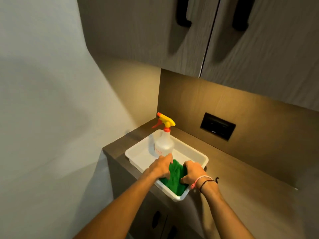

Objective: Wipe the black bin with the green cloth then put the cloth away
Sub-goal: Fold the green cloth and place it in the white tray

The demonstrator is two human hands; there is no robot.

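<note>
Head view shows the green cloth [174, 178] bunched in the near end of a white tray [138, 155] on the counter [241, 178], with the left hand [161, 167] and right hand [192, 172] both closed on its edges. A spray bottle [164, 142] stands at the tray's far end. No black bin is in view, so this is either pick-up or put-away; I cannot tell which. If pick-up, the next move calls for lifting the cloth clear of the bottle.

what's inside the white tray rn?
The white tray holds an upright spray bottle at the back and the green cloth in front, gripped by both hands. The tray floor under the cloth is covered.
</note>
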